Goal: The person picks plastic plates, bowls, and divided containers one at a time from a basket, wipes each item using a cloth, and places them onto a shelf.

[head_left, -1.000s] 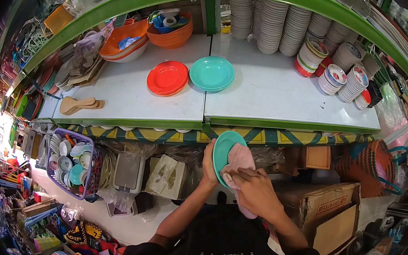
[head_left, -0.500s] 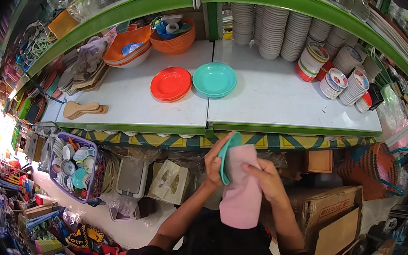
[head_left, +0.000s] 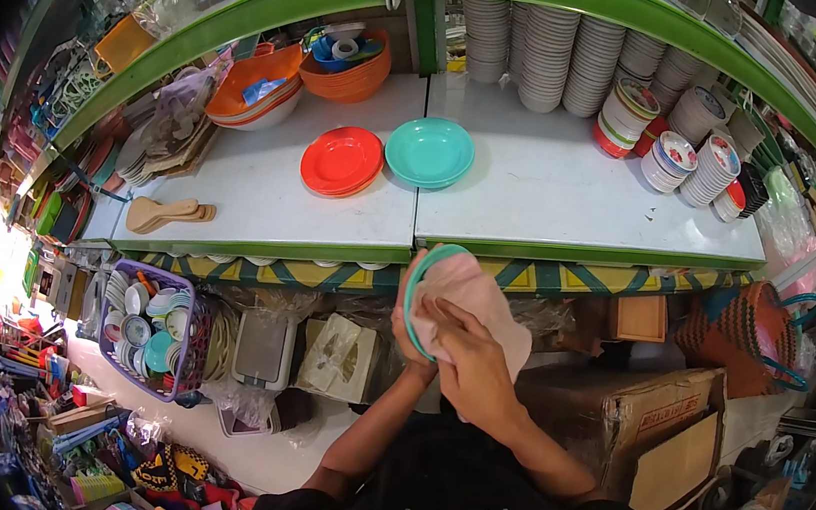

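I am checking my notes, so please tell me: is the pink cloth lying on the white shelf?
No, the right hand presses the pink cloth against the teal plate that the left hand holds.

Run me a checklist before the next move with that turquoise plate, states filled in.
1. Left hand supporting the turquoise plate: ok, at its left side.
2. Right hand on the pink cloth: ok, fingers against it over the plate's face.
3. Cloth within the rim: not ok, it spreads past the plate's right side.
4. Plate's face dry: cannot tell, cloth covers most of it.
5. Gap to the green shelf edge: cannot tell, depth is unclear.
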`<state>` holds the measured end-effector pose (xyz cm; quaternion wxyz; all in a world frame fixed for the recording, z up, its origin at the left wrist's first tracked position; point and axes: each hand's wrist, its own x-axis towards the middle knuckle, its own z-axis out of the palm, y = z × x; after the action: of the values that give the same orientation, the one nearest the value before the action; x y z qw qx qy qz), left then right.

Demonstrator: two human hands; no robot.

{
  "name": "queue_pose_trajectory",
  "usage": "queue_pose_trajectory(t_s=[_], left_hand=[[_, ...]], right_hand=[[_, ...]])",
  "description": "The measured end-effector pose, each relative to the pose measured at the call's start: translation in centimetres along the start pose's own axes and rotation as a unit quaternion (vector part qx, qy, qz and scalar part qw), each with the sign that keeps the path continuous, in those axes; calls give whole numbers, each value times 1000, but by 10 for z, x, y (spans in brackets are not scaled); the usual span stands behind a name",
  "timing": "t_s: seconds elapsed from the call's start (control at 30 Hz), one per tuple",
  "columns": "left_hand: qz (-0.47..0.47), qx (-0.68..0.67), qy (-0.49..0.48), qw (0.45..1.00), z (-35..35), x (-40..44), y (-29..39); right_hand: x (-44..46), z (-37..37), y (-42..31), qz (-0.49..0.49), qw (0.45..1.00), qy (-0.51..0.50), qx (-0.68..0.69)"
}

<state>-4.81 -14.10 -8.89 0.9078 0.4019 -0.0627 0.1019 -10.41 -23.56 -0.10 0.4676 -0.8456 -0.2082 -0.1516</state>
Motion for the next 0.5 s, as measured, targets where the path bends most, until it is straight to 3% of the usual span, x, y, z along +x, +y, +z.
queue_pose_trajectory(t_s=[0.1, 0.13, 0.23, 0.33, 0.43, 0.5], left_hand=[[-16, -52, -24, 998, -4, 1, 6], [-68, -103, -1, 992, -1, 0, 13], [-125, -304, -99, 939, -1, 2, 20], [-122, -212, -24, 969, 0, 4, 16], [-115, -140, 10, 983, -4, 6, 13], [-165, -165, 85, 969, -3, 5, 13]], right_hand=[[1, -18, -7, -9, 990, -134, -48], [-2, -23, -5, -31, 983, -159, -83], [-7, -34, 0, -36, 971, -210, -109], [-4, -55, 6, -28, 946, -280, -161], [-7, -60, 21, -48, 954, -258, -144], [-10, -54, 20, -85, 953, -225, -182]])
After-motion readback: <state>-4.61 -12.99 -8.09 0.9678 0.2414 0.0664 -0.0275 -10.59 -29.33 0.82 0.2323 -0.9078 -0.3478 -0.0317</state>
